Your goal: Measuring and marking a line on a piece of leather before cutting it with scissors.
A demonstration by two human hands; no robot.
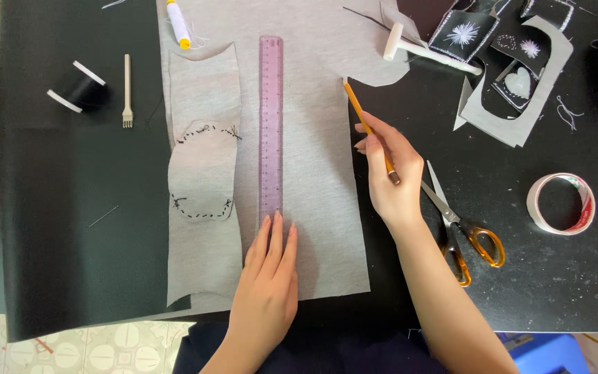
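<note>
Left hand [269,277] flat on ruler [270,125]; right hand [389,176] grips pencil [368,128]; scissors [461,232] beside.

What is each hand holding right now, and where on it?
The right hand grips a pencil near its blunt end. The left hand holds nothing; its fingertips press the purple ruler flat.

Left hand [268,277] presses ruler [270,128]; right hand [389,173] holds pencil [368,128].

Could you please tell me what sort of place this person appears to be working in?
Most likely a home sewing or craft table. Grey fabric lies spread on a dark table, with a ruler held flat by the left hand, a pencil in the right hand, and scissors nearby.
</note>
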